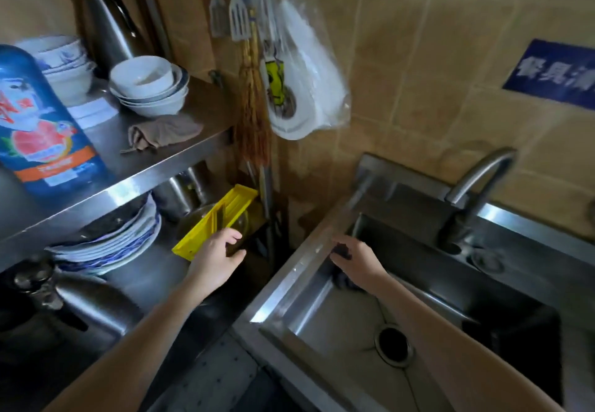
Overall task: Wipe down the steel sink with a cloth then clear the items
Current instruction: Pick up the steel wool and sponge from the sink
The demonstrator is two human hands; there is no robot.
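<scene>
Steel rack, two tiers.

Upper shelf [206, 144]: carrying a blue detergent bottle [48, 122] at the near end, two stacks of white bowls [148, 86], a steel flask [106, 25] upright at the back, and a brown rag [164, 133] crumpled by the front edge.

Lower shelf [151, 270]: carrying stacked plates [109, 237], a steel pot [190, 192] at the back, a yellow tray [215, 221] lying tilted, and a second flask [93, 302] on its side.

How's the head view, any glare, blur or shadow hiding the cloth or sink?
Head view: glare streaks the sink rim; the cloth under the right hand is dark and motion-blurred; the basin falls into deep shadow on its right side; wide-angle bends the edges.
</scene>
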